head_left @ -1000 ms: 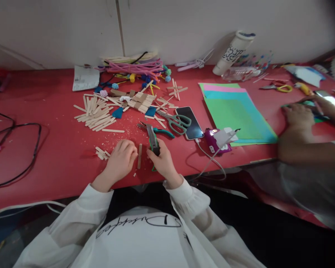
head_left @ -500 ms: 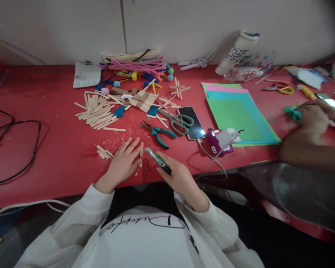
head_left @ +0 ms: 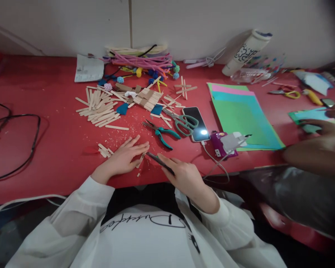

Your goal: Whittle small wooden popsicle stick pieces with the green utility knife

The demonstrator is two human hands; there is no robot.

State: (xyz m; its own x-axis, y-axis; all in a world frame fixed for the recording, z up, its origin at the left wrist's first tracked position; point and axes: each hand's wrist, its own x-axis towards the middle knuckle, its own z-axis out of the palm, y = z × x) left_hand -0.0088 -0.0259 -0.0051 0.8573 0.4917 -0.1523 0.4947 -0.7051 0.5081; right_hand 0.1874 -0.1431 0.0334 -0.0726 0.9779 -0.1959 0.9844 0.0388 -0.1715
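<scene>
A short wooden stick [head_left: 141,159] lies at lower centre, near the front edge of the red table [head_left: 53,123]. The left hand [head_left: 125,156], fingers spread flat, presses on it. The right hand [head_left: 184,176] grips a knife [head_left: 159,162] whose tip meets the stick. Pliers [head_left: 162,134] lie just above.

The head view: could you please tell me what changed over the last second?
The right hand drew back toward the red table edge, swinging the dark utility knife from pointing away to pointing left at the short wooden stick. The left hand opened from a fist to flat fingers on that stick. Teal-handled pliers and green scissors stayed put.
</scene>
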